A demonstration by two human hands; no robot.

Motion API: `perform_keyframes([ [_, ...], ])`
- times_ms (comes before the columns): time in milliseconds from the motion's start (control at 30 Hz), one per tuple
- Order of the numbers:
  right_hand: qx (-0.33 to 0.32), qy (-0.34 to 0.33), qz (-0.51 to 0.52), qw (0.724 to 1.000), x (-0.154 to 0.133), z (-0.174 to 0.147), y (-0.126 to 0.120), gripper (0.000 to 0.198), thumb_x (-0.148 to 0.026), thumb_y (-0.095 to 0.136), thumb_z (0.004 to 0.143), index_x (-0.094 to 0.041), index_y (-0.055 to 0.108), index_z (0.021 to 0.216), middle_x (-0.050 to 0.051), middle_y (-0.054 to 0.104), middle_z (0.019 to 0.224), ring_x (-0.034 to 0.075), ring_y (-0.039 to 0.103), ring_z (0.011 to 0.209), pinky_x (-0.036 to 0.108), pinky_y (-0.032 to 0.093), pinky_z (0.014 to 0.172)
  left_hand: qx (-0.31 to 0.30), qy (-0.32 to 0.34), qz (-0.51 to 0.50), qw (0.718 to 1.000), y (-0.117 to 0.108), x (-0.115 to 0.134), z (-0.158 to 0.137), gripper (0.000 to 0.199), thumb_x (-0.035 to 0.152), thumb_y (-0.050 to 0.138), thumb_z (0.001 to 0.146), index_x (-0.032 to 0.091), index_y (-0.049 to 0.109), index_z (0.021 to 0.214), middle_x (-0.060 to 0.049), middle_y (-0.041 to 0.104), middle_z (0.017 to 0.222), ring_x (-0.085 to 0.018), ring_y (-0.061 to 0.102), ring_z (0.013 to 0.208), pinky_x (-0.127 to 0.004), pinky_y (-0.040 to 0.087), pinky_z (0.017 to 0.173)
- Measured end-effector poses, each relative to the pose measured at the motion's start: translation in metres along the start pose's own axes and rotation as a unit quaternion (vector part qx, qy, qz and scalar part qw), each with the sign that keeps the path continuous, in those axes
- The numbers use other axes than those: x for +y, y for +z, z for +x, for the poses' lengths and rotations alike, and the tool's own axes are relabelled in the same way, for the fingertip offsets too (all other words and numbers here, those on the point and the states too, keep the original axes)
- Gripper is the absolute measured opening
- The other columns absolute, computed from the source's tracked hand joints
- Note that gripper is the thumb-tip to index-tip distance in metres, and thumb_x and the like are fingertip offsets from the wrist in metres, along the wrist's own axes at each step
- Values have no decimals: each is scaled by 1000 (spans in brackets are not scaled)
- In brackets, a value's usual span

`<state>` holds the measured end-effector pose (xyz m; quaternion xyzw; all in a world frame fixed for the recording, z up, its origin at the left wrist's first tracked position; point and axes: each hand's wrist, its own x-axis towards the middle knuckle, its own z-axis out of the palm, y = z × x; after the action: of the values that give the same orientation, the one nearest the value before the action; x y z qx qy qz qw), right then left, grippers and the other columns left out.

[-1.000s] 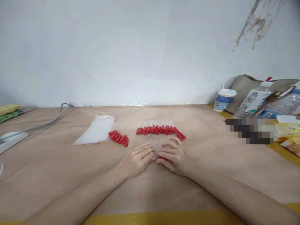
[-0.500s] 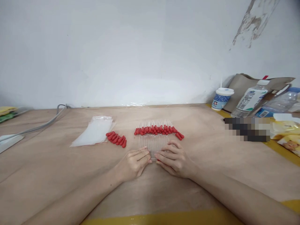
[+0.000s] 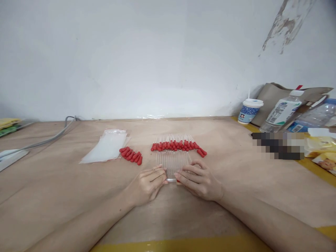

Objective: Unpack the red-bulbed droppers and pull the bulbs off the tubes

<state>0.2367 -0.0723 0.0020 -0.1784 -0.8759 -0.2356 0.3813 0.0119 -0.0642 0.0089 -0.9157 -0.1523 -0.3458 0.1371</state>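
My left hand (image 3: 151, 185) is closed on one end of a clear tube (image 3: 172, 180) lying crosswise between both hands. Closed around its other end, my right hand (image 3: 199, 182) shows a bit of red rubber bulb at the fingertips. Just beyond them, a row of loose clear glass tubes (image 3: 172, 161) lies side by side. Behind that row are several droppers with red rubber bulbs (image 3: 172, 145), their thin tips pointing at the wall. Loose red bulbs (image 3: 131, 155) lie to the left, and a few more bulbs (image 3: 202, 152) sit at the right end.
A stack of clear zip bags (image 3: 105, 148) lies at the left. A grey cable (image 3: 49, 141) runs along the far left. At the right stand a paper cup (image 3: 249, 111), a plastic bottle (image 3: 282, 112) and a grey bag (image 3: 262, 101). Yellow tape (image 3: 168, 245) edges the table.
My hands have moved slightly apart and a little toward me. More of the clear tube shows between them.
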Motion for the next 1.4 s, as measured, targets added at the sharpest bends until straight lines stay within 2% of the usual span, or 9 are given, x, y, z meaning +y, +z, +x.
perform_keyframes([
  [133,15,23,-7,1000,11,-7,-6,23,-14,56,81,-22,59,102,0,69,87,14,59,87,32,39,73,12,-30,9,999,-5,-8,-6,13,12,49,83,14,57,93,-5,66,87,-15,63,87,-33,51,89],
  [267,66,201,-13,977,42,-19,-11,18,-22,59,79,-24,64,96,3,66,82,15,57,73,32,42,68,47,-143,64,987,-10,-24,-15,11,14,50,84,16,58,92,-4,63,87,-13,62,77,-25,53,72],
  [367,88,371,20,924,68,-30,-11,20,-30,54,81,-21,66,93,5,58,76,15,53,67,28,44,57,12,-204,102,973,-12,-29,-16,17,16,42,87,16,58,92,-6,57,85,-12,58,70,-22,49,60],
  [467,64,516,45,853,88,-44,-9,29,-35,57,75,-14,63,93,3,55,66,13,50,56,26,42,51,-39,-227,157,960,-11,-29,-16,32,11,33,84,14,53,108,-7,50,83,-13,53,65,-21,46,52],
  [567,37,604,81,792,99,-58,-5,29,-33,57,69,-13,61,90,3,59,63,11,49,50,25,41,47,-76,-230,200,949,-7,-29,-20,44,7,32,79,15,44,121,-5,45,81,-14,49,63,-22,45,51],
  [833,-15,621,122,774,104,-64,4,19,-32,58,67,-15,62,76,6,65,67,14,57,54,25,44,49,-101,-190,214,953,1,-32,-23,29,7,33,82,13,55,99,-5,49,74,-14,51,58,-24,46,52],
  [1000,-54,619,119,774,101,-59,0,20,-34,57,69,-16,65,73,6,66,67,15,57,56,26,42,51,-49,-232,96,967,5,-25,-14,17,18,42,84,14,58,83,-6,58,80,-15,58,67,-26,50,59],
  [1267,-79,603,112,786,101,-60,1,26,-33,50,74,-16,67,82,5,68,72,14,54,55,26,40,52,-26,-272,-26,962,2,-16,-11,23,33,55,80,14,60,93,-9,62,95,-18,60,83,-30,52,72],
  [1400,-78,593,110,793,102,-61,2,27,-37,50,74,-17,67,80,5,68,73,14,54,55,26,40,53,-56,-299,-52,951,-3,-13,-10,36,41,57,77,16,57,103,-10,58,104,-21,58,91,-36,50,78],
])
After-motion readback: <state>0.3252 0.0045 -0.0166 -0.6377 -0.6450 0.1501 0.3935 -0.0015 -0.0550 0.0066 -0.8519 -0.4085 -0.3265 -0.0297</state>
